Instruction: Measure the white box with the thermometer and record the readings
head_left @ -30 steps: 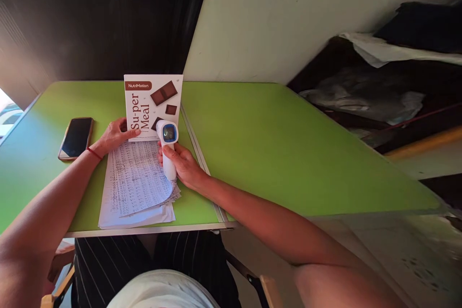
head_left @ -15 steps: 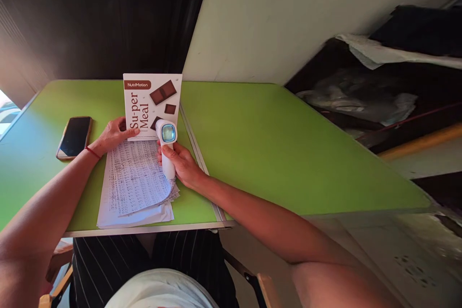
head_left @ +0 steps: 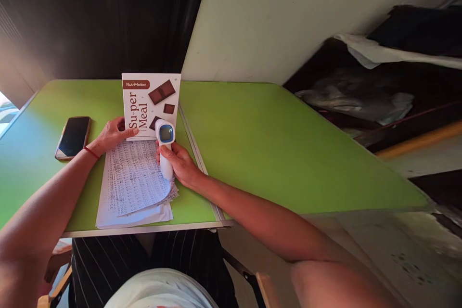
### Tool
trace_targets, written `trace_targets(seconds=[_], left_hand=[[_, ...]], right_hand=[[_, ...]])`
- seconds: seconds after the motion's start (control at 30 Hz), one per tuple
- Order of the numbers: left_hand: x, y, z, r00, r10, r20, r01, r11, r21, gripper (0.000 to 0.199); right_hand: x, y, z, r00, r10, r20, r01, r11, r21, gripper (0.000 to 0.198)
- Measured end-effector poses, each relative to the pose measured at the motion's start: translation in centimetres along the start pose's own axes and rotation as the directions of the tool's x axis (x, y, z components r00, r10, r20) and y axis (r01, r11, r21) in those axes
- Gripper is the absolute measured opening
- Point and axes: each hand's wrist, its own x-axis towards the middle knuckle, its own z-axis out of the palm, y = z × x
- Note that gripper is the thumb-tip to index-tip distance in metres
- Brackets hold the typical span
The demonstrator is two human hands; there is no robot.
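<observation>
My left hand (head_left: 116, 135) grips the lower left edge of a white box (head_left: 142, 98) marked "NutriMotion Su-per Meal", its thumb across the front and its other fingers behind. The box stands upright at the top end of some written sheets (head_left: 135, 183). In my right hand (head_left: 180, 163) is a white handheld infrared thermometer (head_left: 166, 159), held by its handle. Its blue-rimmed screen faces me and looks dark. The thermometer's head overlaps the box's lower right corner from my viewpoint; whether they touch I cannot tell.
A smartphone (head_left: 74, 137) with a dark screen lies left of my left hand on the green folding table (head_left: 274, 149). A metal seam (head_left: 193, 142) crosses the tabletop. Behind are a dark panel (head_left: 101, 19) and a pale wall (head_left: 260, 24); cluttered shelves (head_left: 382, 82) stand at right.
The thermometer's screen has gone from lit to dark. Both hands and the box keep nearly the same places, with the whole view shifted very slightly.
</observation>
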Motion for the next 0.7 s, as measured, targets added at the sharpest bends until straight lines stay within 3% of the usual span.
trace_targets(seconds=[0.53,0.7], left_hand=[[-0.11,0.16,0.06,1.0,0.029,-0.009,-0.029,0.999,0.025,0.06],[0.01,-0.44,0.04,0.996,0.048,-0.073,-0.044,0.998,0.05,0.061]], right_hand=[[-0.28,-0.65,-0.16,0.998,-0.066,0.014,0.066,0.997,-0.03,0.066],[-0.57,-0.63,-0.18,0.996,-0.088,0.032,0.089,0.995,-0.041,0.063]])
